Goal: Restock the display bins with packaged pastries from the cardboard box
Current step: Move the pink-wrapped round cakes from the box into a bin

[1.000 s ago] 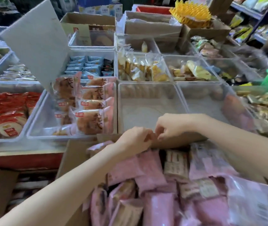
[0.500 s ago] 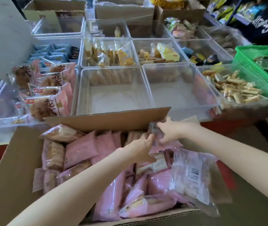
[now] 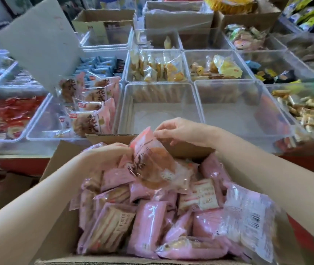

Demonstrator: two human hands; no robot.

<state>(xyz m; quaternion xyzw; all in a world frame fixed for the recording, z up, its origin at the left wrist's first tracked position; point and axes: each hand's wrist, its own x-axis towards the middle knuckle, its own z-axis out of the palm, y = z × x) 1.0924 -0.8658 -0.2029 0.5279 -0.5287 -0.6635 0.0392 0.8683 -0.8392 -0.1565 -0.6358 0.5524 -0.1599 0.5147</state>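
Packet (image 3: 153, 161), pink, had risen clear of the heap in the cardboard box (image 3: 57, 217) since half a second before; right hand (image 3: 181, 131) pinched its top corner at twelve o'clock, left hand (image 3: 106, 157) gripped its nine o'clock edge.

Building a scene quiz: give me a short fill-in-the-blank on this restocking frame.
1. The right hand pinches the top of a ____ plastic pastry packet.
2. The left hand touches that packet over the brown ____ box.
3. The clear plastic bin straight behind the box is ____.

Missing: pink; cardboard; empty
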